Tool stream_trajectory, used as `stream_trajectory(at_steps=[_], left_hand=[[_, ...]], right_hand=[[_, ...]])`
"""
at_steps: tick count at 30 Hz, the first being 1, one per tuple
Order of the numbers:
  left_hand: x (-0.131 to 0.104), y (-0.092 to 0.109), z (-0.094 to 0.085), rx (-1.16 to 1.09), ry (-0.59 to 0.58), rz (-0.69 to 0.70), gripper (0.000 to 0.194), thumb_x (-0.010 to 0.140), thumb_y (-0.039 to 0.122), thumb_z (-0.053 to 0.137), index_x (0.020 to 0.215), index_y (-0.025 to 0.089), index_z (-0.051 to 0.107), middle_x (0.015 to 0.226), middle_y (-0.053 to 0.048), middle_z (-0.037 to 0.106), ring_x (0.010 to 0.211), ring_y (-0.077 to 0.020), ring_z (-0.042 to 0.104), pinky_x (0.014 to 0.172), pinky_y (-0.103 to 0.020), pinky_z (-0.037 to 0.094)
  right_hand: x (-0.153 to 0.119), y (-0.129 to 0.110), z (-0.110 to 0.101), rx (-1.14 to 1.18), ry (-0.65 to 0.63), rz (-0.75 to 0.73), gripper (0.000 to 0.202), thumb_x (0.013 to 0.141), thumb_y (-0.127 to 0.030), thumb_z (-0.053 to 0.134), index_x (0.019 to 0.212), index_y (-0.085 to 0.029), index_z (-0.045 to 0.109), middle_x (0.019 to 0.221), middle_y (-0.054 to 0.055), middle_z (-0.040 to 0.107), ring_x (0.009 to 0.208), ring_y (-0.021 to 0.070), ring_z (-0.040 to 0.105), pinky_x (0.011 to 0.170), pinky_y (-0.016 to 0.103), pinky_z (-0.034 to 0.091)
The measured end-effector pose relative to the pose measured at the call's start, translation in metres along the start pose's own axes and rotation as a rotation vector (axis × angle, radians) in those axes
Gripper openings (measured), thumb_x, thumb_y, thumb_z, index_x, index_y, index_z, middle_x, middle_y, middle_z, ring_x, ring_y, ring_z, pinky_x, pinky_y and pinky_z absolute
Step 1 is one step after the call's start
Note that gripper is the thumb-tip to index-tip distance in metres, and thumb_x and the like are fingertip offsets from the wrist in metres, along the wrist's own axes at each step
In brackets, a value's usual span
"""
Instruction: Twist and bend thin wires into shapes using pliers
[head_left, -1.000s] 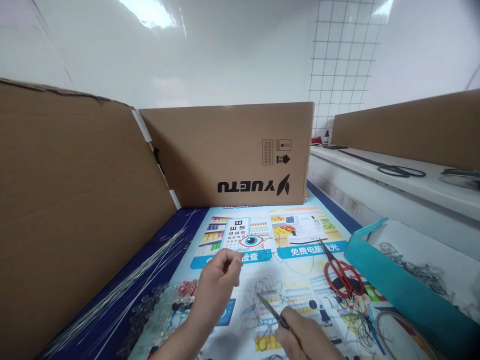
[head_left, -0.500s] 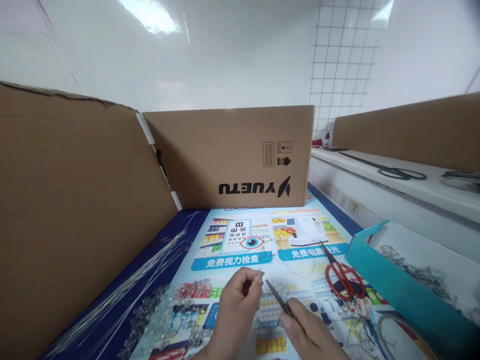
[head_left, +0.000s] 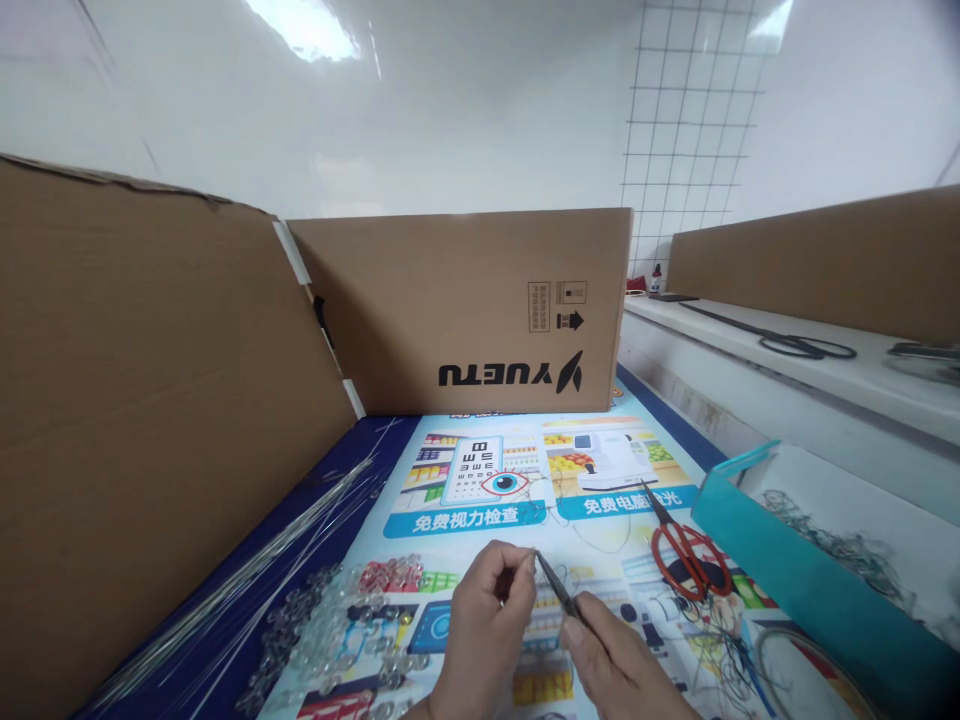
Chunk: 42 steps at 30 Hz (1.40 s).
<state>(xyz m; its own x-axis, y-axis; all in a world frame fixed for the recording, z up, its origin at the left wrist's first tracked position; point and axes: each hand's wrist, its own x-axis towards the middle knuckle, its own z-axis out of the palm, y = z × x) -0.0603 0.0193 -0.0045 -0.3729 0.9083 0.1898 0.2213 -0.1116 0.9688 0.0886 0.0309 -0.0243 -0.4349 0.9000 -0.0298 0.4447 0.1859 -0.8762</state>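
My left hand [head_left: 491,620] is closed in a pinch at the bottom centre; what its fingertips hold is too small to name. My right hand [head_left: 615,655] grips slim dark pliers [head_left: 556,585], whose tip points up and left and meets the left fingertips. Thin wire loops lie on the printed sheet [head_left: 517,545] beyond the hands. To the left of my left hand, clear beads [head_left: 330,625] are spread, with a bundle of thin wires [head_left: 255,580] beside them. Red-handled scissors [head_left: 686,555] lie to the right.
A teal box [head_left: 825,570] with tangled wire stands at the right. Cardboard panels [head_left: 480,300] rise behind and at the left. A white ledge [head_left: 885,385] on the right holds black scissors [head_left: 802,345]. Loose wire [head_left: 724,650] lies near the box.
My left hand has shifted slightly right, so its fingertips now meet the tip of the pliers. The gap between them has closed. My right hand has barely moved.
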Motion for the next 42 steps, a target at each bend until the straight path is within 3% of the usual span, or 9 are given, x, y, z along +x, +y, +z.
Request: stream_trajectory(at_steps=[8,16,27,42], left_hand=[[-0.002,-0.011,0.0,0.094,0.022,0.107,0.016,0.084,0.029,0.048,0.074,0.018,0.054,0.067,0.001,0.052,0.06,-0.0127,0.047,0.057,-0.022,0.039],[0.001,-0.004,-0.007,0.277,0.003,0.22,0.017,0.082,0.024,0.046,0.067,0.018,0.051,0.064,0.001,0.05,0.058,-0.0133,0.047,0.056,-0.023,0.038],[0.01,0.006,-0.017,0.358,-0.087,0.227,0.015,0.078,0.02,0.045,0.062,0.018,0.047,0.061,0.002,0.049,0.057,-0.0131,0.046,0.054,-0.022,0.035],[0.015,0.01,-0.025,0.402,-0.196,0.214,0.014,0.076,0.016,0.044,0.063,0.019,0.046,0.061,0.002,0.049,0.057,-0.013,0.045,0.054,-0.022,0.034]], right_hand=[[0.003,0.012,0.012,0.068,0.005,-0.027,0.047,0.085,-0.062,0.031,0.085,-0.019,0.051,0.067,0.001,0.05,0.064,0.0154,0.045,0.061,0.026,0.038],[0.006,0.013,0.009,0.01,-0.033,-0.121,0.039,0.087,-0.054,0.029,0.081,-0.02,0.047,0.065,0.0,0.05,0.059,0.0145,0.044,0.056,0.026,0.036],[0.006,0.004,-0.012,-0.231,-0.115,-0.159,0.029,0.091,-0.042,0.029,0.081,-0.02,0.046,0.067,0.0,0.054,0.06,0.0142,0.048,0.055,0.024,0.033],[0.009,-0.007,-0.025,-0.318,-0.147,-0.22,0.025,0.09,-0.039,0.032,0.083,-0.02,0.047,0.077,0.004,0.059,0.07,0.0181,0.053,0.062,0.026,0.036]])
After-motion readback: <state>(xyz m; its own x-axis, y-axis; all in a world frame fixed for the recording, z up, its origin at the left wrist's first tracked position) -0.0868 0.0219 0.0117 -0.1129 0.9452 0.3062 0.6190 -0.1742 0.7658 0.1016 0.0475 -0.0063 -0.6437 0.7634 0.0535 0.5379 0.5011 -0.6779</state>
